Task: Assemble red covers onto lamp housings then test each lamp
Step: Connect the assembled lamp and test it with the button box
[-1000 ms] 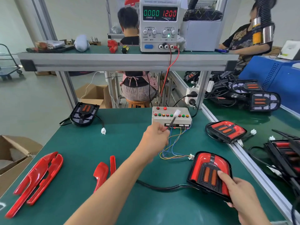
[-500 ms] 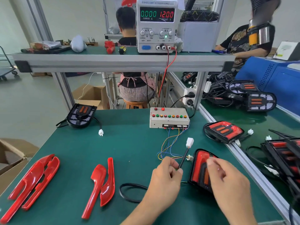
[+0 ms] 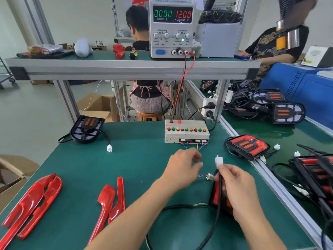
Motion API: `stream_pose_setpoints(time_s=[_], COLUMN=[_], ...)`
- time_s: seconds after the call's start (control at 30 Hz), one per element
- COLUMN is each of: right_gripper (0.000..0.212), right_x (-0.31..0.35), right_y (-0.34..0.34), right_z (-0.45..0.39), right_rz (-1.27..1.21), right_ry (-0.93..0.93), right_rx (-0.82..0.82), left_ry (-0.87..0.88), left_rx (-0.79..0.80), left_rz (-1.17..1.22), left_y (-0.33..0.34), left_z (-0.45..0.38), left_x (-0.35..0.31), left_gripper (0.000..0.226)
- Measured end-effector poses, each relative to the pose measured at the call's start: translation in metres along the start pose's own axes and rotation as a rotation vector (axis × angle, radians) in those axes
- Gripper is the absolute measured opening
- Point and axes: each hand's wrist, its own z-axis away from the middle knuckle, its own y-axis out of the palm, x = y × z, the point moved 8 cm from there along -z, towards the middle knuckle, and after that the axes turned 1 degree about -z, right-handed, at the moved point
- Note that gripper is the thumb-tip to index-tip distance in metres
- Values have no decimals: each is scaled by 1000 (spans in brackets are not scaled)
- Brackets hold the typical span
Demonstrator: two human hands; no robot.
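A lamp with its red cover (image 3: 216, 193) stands on edge on the green bench, mostly hidden behind my right hand (image 3: 239, 192). That hand pinches the lamp's white plug (image 3: 219, 161) at the end of its black cable (image 3: 180, 207). My left hand (image 3: 182, 166) hovers just left of it, blurred, fingers loosely curled with nothing seen in them. The tester's small wire connector (image 3: 209, 176) lies between the two hands, untouched. Behind them sits the grey tester box (image 3: 186, 131) with its row of coloured buttons.
Loose red covers lie at the left (image 3: 32, 201) and centre-left (image 3: 111, 201). A bare housing (image 3: 87, 128) with its plug (image 3: 109, 148) sits at the back left. A covered lamp (image 3: 246, 146) rests by the right rail. The power supply (image 3: 172, 27) reads 0.000 A, 12.00 V.
The lamp's white plug passed from my left hand to my right hand. My left hand let go and moved forward toward the tester's wires. The right hand left the lamp's face.
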Motion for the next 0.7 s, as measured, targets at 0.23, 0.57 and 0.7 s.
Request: stream_pose_setpoints(time_s=[0.23,0.57,0.7], right_gripper=[25,34,42], right_x=[10,28,30], right_y=[0,14,33], right_z=[-1,-1,-9], right_rz=[147,643,758], right_ry=[-153,-315,-263], right_rx=[57,67,222], left_ry=[129,22,33], left_rx=[231,48,77], left_rz=[-550,370,491], left_y=[76,-1,-5], left_z=[-25,-28,-27], left_x=[7,42,47], left_gripper=[24,8,14])
